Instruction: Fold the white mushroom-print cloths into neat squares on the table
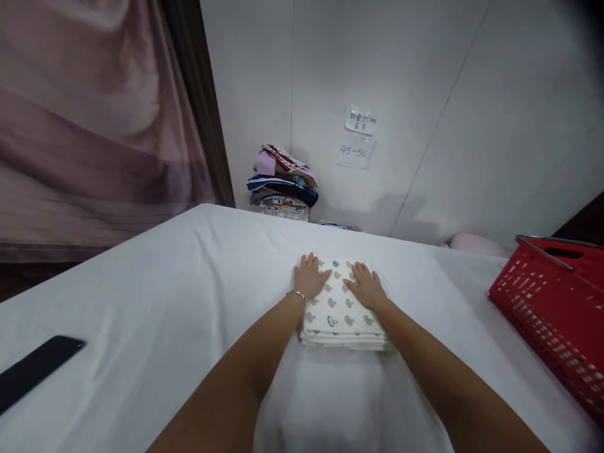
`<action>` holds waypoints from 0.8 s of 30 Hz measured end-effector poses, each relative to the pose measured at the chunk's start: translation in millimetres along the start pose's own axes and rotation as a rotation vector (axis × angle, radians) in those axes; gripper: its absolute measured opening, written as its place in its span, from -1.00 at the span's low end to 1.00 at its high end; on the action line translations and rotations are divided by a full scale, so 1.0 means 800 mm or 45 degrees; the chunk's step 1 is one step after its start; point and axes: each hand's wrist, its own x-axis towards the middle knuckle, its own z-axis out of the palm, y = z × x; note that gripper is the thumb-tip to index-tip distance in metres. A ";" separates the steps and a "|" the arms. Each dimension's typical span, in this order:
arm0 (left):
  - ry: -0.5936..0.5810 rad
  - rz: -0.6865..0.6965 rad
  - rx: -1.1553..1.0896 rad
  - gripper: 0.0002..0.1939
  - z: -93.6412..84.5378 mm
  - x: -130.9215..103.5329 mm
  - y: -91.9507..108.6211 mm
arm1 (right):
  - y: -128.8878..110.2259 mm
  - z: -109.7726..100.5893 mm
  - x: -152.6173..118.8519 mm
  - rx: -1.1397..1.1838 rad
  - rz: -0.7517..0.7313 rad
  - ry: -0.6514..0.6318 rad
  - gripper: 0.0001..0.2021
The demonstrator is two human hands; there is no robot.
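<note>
A folded white cloth with a grey mushroom print [340,313] lies on the white-covered table [165,296]. My left hand [310,275] rests flat on the cloth's far left part, fingers spread, a thin bracelet on the wrist. My right hand [367,285] lies flat on its far right part, fingers together and pointing toward the wall. Neither hand grips anything; both press palm-down on the cloth.
A red plastic basket [552,308] stands at the table's right edge. A dark flat phone-like object [35,371] lies at the near left. A pile of folded clothes [283,185] sits against the white wall behind the table, under two paper notes [357,138]. A curtain hangs left.
</note>
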 end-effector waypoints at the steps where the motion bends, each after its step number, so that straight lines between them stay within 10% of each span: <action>1: 0.004 -0.001 -0.007 -0.24 0.000 0.000 0.000 | 0.000 0.000 0.000 0.007 0.001 0.001 -0.33; 9: 0.077 -0.078 -0.054 -0.20 -0.002 -0.001 0.000 | 0.004 -0.018 -0.022 0.451 0.167 0.083 -0.38; 17: 0.268 -0.274 -0.253 -0.32 -0.011 -0.005 0.005 | 0.039 -0.018 -0.145 1.103 0.587 0.088 -0.30; 24: -0.015 -0.566 -0.651 -0.24 -0.040 0.014 -0.012 | 0.038 -0.028 -0.187 1.241 0.681 -0.143 -0.13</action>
